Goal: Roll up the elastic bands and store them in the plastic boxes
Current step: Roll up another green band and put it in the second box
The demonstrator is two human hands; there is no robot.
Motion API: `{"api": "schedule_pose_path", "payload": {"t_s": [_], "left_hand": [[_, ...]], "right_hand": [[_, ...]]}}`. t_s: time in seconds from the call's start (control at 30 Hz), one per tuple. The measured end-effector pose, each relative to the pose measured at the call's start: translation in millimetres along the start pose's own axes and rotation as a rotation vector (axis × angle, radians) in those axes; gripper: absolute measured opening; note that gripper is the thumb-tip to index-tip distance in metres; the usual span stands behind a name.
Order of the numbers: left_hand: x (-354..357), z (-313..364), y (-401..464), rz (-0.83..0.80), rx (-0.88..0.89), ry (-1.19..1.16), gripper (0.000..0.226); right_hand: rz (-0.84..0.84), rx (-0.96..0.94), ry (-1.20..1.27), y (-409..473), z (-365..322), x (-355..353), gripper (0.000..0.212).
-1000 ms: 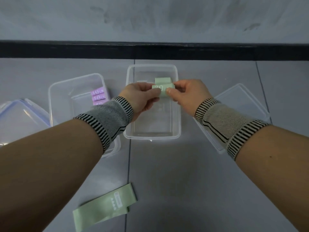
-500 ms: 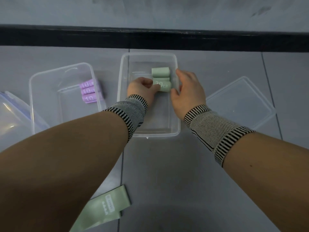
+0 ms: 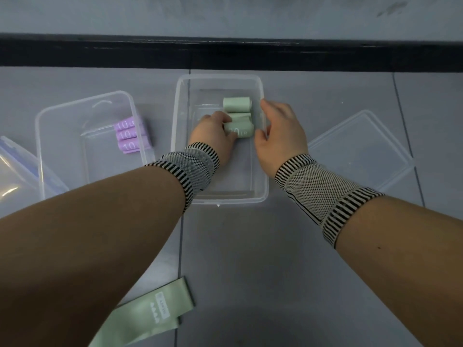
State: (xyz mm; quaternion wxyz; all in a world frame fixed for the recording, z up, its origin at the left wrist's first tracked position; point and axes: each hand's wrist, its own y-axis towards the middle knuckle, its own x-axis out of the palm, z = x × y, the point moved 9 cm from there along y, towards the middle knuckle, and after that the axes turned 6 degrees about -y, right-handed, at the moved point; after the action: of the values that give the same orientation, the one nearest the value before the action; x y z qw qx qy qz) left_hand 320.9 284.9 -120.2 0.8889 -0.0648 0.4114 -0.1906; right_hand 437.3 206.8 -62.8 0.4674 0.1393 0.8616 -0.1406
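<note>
The middle clear plastic box (image 3: 220,197) holds three rolled green bands in a row near its far right side. The nearest one, the green roll (image 3: 240,130) marked 20 LB, lies on the box floor against the other two green rolls (image 3: 236,105). My left hand (image 3: 213,137) is inside the box, its fingers curled on that roll's left end. Just off the roll's right end, my right hand (image 3: 280,132) has relaxed fingers over the box's right wall, holding nothing. A flat green band (image 3: 150,311) lies unrolled on the floor near me.
To the left stands a second clear box (image 3: 62,146) with three purple rolls (image 3: 130,135) inside. One clear lid (image 3: 360,151) lies on the floor to the right. Another lid (image 3: 15,176) sits at the far left. A dark skirting strip runs along the wall behind.
Both hands carried the 20 LB green roll down into the middle box and set it beside the other green rolls. My right hand has since let go and drawn slightly right.
</note>
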Motion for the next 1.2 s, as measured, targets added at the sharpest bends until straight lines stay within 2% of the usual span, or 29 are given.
{"api": "schedule_pose_path", "payload": {"t_s": [0.13,0.3,0.5,0.73,0.9,1.1,1.17,1.2], "left_hand": [[1,3,-3,-0.029,0.055,0.047,0.034],[-5,3,-3,0.020,0.061,-0.032,0.032],[-1,9,-1,-0.060,0.056,0.072,0.039],[-9,15,-10,-0.037,0.128,0.049,0.033],[-26,15,-9,0.024,0.067,-0.071,0.026],[-61,25,12,0.082,-0.108,0.316,0.041],[-57,26,10,0.086,-0.176,0.339,0.046],[-54,23,8,0.097,-0.226,0.271,0.047]], "right_hand": [[0.004,0.001,0.009,0,1,0,0.055],[-0.008,-0.001,0.001,0,1,-1,0.055],[-0.011,0.003,-0.015,1,1,0,0.056],[-0.012,-0.001,-0.015,0,0,-1,0.056],[-0.012,-0.006,-0.013,-1,1,-2,0.056],[-0.026,-0.024,0.008,0,0,1,0.056],[-0.025,-0.030,0.009,1,-4,2,0.055],[-0.026,-0.038,0.003,2,-5,2,0.055]]}}
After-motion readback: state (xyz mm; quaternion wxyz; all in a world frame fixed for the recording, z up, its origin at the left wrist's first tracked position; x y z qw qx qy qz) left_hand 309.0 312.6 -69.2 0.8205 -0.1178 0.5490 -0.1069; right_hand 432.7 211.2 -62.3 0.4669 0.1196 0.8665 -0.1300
